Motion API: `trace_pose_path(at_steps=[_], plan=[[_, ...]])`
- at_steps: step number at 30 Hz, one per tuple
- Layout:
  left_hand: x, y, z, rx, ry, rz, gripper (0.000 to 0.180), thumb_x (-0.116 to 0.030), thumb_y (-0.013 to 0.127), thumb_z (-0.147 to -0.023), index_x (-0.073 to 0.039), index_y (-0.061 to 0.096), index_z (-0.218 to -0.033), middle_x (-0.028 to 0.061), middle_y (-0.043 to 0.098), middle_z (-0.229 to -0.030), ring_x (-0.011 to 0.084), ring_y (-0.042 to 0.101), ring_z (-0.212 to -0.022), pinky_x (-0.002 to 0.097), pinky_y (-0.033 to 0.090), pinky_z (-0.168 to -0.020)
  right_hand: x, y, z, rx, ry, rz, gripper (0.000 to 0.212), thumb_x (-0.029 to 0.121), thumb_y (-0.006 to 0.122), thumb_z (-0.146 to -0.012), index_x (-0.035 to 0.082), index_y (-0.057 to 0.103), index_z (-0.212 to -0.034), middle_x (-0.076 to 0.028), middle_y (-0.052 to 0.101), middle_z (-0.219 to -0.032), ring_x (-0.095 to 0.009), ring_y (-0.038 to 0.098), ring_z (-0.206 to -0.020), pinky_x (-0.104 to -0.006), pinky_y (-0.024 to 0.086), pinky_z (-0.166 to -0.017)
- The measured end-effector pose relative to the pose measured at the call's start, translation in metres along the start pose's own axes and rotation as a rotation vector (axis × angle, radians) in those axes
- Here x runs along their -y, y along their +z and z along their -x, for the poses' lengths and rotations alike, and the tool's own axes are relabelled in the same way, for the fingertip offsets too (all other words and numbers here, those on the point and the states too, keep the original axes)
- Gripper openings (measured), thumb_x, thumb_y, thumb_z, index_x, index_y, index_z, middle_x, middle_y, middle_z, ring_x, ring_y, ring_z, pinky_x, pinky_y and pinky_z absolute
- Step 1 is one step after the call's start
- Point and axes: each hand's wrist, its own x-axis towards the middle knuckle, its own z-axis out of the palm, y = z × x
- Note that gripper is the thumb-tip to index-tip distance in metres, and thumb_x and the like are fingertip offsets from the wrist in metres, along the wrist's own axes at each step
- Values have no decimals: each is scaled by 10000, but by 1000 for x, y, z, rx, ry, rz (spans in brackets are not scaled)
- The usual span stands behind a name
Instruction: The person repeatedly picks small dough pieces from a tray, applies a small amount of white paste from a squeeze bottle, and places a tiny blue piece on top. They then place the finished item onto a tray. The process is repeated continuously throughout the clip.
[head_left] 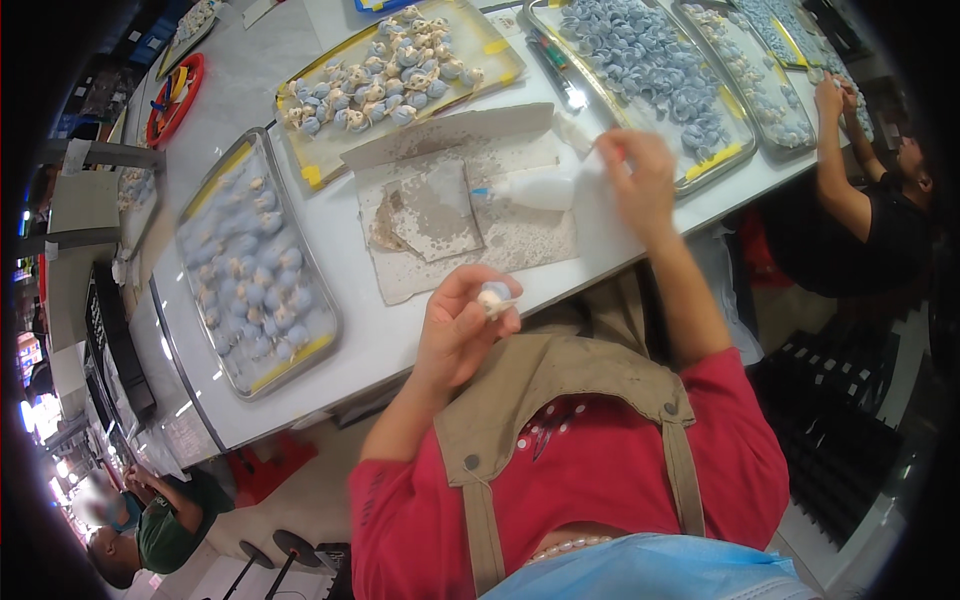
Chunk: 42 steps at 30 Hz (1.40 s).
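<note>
As the left hand (462,325) pinches a small blue-and-cream piece (495,294) between thumb and fingers at the near edge of the bench (365,350), the right hand (640,180) hovers well apart, over the bench just inside that edge, blurred, and whether it grips anything I cannot tell. Looks a light little thing, that piece, probably stiff and smooth, so it could spin or slip in a loose pinch. Round blue side seems the safe hold; those thin cream bits poking out look likeliest to snap. Farther in from the edge, a white bottle (540,190) lies on stained cardboard (545,240).
</note>
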Motion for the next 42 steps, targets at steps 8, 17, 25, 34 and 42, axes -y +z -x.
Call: trace_pose_path(at_steps=[8, 17, 25, 34, 42], plan=[[14, 16, -7, -123, -120, -97, 338, -170, 626, -843, -33, 481, -1116, 125, 559, -1047, 151, 562, -785, 250, 467, -696, -53, -6, -55, 19, -3, 357, 155, 203, 647, -755, 78, 651, -848, -53, 626, -824, -264, 582, -780, -361, 438, -704], [19, 19, -13, -220, -160, -146, 309, -75, 590, -852, -22, 489, -1140, 118, 559, -1080, 161, 590, -848, 228, 504, -720, -63, -23, -37, -60, 279, -103, 202, 152, 523, -828, 23, 601, -962, -89, 606, -851, -175, 555, -791, -288, 430, -734], [29, 20, -19, -344, -14, -350, 364, -45, 582, -846, -4, 462, -1188, 129, 535, -1117, 175, 585, -898, 240, 493, -775, 24, -41, 20, 338, 370, -737, 186, 95, 565, -863, 17, 578, -1030, -54, 607, -831, -92, 558, -773, -227, 438, -693], [27, 18, -10, -253, 121, -470, 432, -206, 584, -879, 14, 437, -1220, 124, 519, -1178, 171, 564, -988, 281, 467, -861, 95, -47, 36, 626, -190, -632, 253, 38, 680, -723, 55, 589, -958, -86, 593, -828, -225, 601, -740, -304, 490, -632], [25, 23, -8, -214, 140, -418, 361, -24, 506, -895, 26, 414, -1240, 118, 572, -1058, 148, 549, -985, 270, 447, -871, 100, -37, 44, 431, -266, -482, 224, 15, 695, -685, 59, 609, -887, -78, 591, -824, -241, 595, -719, -304, 488, -601]])
